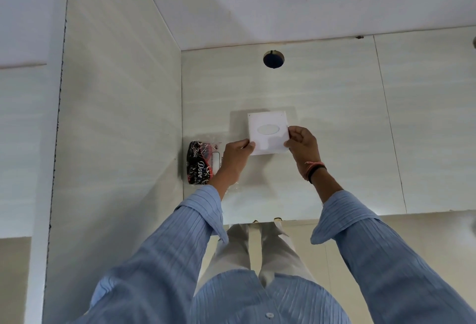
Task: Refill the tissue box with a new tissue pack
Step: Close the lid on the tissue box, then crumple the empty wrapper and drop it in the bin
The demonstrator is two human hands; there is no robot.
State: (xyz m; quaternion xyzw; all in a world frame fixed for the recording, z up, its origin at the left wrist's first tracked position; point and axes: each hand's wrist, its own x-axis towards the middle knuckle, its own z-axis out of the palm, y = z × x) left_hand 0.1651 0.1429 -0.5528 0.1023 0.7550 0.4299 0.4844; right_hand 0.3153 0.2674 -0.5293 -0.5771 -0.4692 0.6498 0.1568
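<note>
A white square tissue box [268, 132] with an oval opening in its top sits on the pale counter [334, 156]. My left hand [235, 156] grips the box's lower left edge and my right hand [302, 143] grips its right edge. A black and red tissue pack [202, 162] printed "Dove", in clear plastic wrap, lies on the counter just left of my left hand, partly hidden by my wrist.
A side wall [116, 143] rises at the left next to the pack. A round dark hole [273, 59] is in the counter beyond the box. The counter's front edge [360, 214] runs just above my legs.
</note>
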